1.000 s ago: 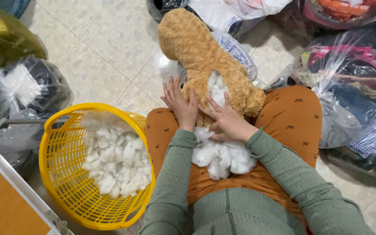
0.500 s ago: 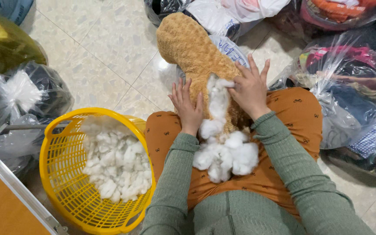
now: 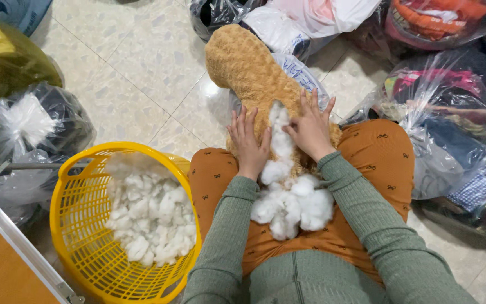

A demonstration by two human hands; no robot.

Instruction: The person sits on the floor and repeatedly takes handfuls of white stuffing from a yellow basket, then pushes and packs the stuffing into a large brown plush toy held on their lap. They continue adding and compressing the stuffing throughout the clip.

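A heap of white stuffing (image 3: 291,205) lies on the person's lap, just below the tan plush toy (image 3: 257,79), whose long axis runs from the lap up and leftward onto the tiled floor (image 3: 142,62). The left hand (image 3: 248,143) lies flat with fingers spread on the plush left of its open seam, while the right hand (image 3: 310,129), fingers loosely curled, presses a strand of filling at that seam. Left of the plush stands a yellow basket (image 3: 80,225) holding more stuffing, and beyond its far end lie clear plastic bags (image 3: 288,22).
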